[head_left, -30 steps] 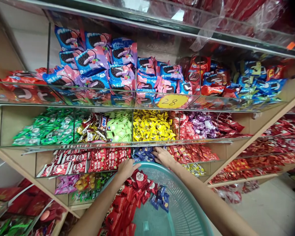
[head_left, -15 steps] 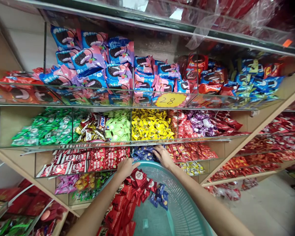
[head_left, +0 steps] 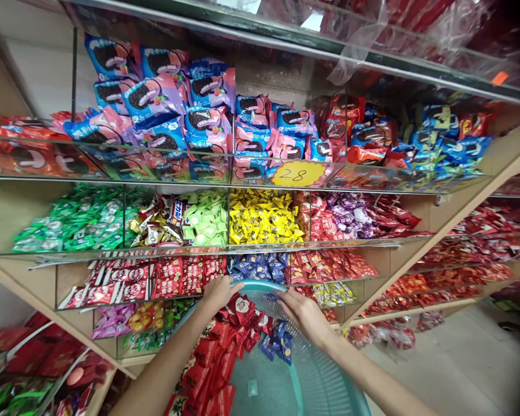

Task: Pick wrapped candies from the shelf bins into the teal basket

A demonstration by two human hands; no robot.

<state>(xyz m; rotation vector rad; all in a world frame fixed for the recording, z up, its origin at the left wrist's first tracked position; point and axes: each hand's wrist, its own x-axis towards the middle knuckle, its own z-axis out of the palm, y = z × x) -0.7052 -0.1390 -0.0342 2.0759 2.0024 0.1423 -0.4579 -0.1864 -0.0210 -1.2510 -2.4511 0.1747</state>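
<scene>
A teal plastic basket (head_left: 294, 398) stands below the shelves, with its mesh wall toward them. My left hand (head_left: 219, 293) is closed on its far rim. Over the basket's inside, just below that rim, is my right hand (head_left: 301, 309), its fingers curled and pointing left. A bit of blue wrapper shows at the fingertips; the rest is hidden under the hand. Red-wrapped sweets (head_left: 219, 358) heap along the basket's left side. Beside them lie a few blue-wrapped candies (head_left: 279, 342). More blue candies (head_left: 260, 267) fill a shelf compartment just beyond the rim.
Glass-fronted shelves hold green candies (head_left: 78, 222), yellow candies (head_left: 264, 216) and purple candies (head_left: 351, 216). Packaged cookies (head_left: 156, 98) are stacked above, behind a yellow price tag (head_left: 299, 173). A slanted wooden panel (head_left: 416, 271) bounds the shelves on the right.
My right hand has drawn back from the blue candy compartment and down over the basket. My left hand stays on the rim. The view has shifted slightly.
</scene>
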